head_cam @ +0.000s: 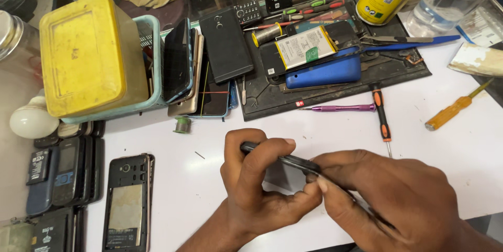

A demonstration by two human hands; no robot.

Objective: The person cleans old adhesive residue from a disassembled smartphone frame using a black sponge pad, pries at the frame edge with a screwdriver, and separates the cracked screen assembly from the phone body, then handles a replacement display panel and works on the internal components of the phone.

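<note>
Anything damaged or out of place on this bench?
Yes. The phone at lower left lies with its back cover off and insides exposed, and a phone battery sits loose on the black mat. Both hands, left hand and right hand, hold a thin dark phone edge-on.

Screwdriver (382,115) lies right of opened phone (127,202).

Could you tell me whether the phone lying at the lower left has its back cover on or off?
Off: the phone lies face down, its bare inner frame and camera exposed.
</note>
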